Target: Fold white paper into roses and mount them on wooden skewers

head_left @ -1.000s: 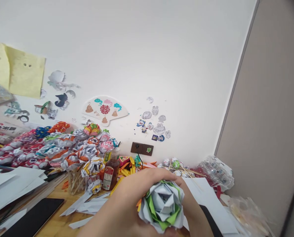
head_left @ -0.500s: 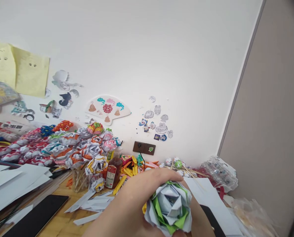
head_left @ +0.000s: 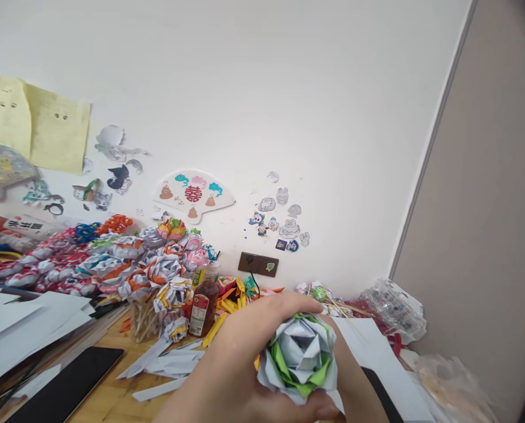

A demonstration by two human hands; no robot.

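A folded paper flower (head_left: 304,352) in white and green, with a bit of yellow at its left side, faces me at the lower middle. My left hand (head_left: 240,346) is closed round it from the left, one finger over the top and another digit along the underside. My right hand (head_left: 350,376) comes in from the right, against or just behind the flower; its fingers are hidden there, so its grip does not show.
Paper flowers (head_left: 165,267) are heaped at the back left, beside a sauce bottle (head_left: 203,308). Paper strips (head_left: 169,361), a black phone-like slab (head_left: 68,388) and white sheets (head_left: 37,326) lie on the wooden table. At right are more paper (head_left: 370,341) and a plastic package (head_left: 394,308).
The flower and both hands have shifted slightly left and up in the view, and the flower's face has turned a little. More of the digit beneath it shows. The left hand keeps its hold.
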